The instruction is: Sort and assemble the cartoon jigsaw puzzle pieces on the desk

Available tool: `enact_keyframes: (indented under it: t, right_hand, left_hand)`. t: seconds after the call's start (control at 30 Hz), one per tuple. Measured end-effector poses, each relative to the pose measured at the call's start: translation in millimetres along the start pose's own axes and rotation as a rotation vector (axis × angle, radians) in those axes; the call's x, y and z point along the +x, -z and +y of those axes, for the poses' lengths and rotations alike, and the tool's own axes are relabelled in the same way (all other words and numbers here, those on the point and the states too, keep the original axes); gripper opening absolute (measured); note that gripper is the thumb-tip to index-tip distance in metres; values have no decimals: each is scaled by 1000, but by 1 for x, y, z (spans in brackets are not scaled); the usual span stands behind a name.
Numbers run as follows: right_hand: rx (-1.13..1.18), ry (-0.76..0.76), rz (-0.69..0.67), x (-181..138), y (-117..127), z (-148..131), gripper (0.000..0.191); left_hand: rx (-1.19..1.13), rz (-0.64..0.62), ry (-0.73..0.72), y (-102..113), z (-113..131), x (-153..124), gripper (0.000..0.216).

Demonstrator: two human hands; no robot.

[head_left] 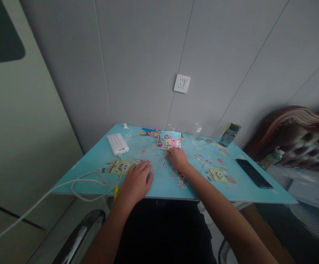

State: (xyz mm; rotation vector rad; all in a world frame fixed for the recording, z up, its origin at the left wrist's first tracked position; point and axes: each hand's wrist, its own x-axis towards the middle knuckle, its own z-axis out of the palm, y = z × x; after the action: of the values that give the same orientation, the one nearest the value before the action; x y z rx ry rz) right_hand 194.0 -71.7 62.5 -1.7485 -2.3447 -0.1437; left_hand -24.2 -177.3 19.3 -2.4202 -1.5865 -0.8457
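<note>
My left hand (138,179) lies on the light-blue table (159,189), palm down with its fingers stretched out, partly over a printed yellow cartoon figure. Farther forward, my right hand (178,159) is closed, its fingertips bent together at the lower edge of a small cartoon picture card (169,140). Whatever may be between those fingertips is too small to make out. Around and under the right wrist lies a loose pile of small colourful pieces (181,180); the forearm hides part of it.
A white power bank (117,143) with a white cable (88,180) lies at the left. Right of my arm are a dark phone (253,173) and a dark bottle (230,134). A blue printed strip (148,132) is behind the card. The wall carries a socket (181,83).
</note>
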Motion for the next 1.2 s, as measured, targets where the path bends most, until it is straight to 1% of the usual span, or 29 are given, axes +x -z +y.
enact_keyframes:
  t: [0.13, 0.33, 0.5, 0.6, 0.7, 0.8, 0.9, 0.97, 1.07, 1.2]
  right_hand:
    - [30, -11, 2, 1, -3, 2, 29]
    - [145, -46, 22, 4, -12, 11, 31]
    - [279, -38, 75, 6, -15, 12, 32]
    - [362, -30, 132, 4, -11, 22, 30]
    - [413, -90, 235, -6, -5, 54, 30]
    - [428, -210, 337, -23, 0, 103, 34]
    - [419, -335, 396, -39, 1, 149, 40]
    - [398, -408, 416, -47, -1, 172, 41]
    - [351, -500, 422, -55, -6, 196, 36]
    - [311, -572, 400, -57, -11, 211, 32]
  left_hand:
    - [5, 3, -1, 0, 1, 0, 33]
    - [14, -3, -8, -1, 0, 1, 33]
    - [24, -7, -19, -1, -1, 0, 33]
    - [30, -8, -24, 0, -1, 0, 32]
    - [31, -11, -22, 0, -2, -1, 32]
    - [24, -11, -18, -2, -2, -1, 31]
    - [15, -7, -13, -3, -2, -1, 31]
    - [13, -3, -10, -3, -3, -1, 31]
    - [14, -6, -18, -4, -4, 0, 31]
    - [17, -15, -36, -4, -6, 0, 32]
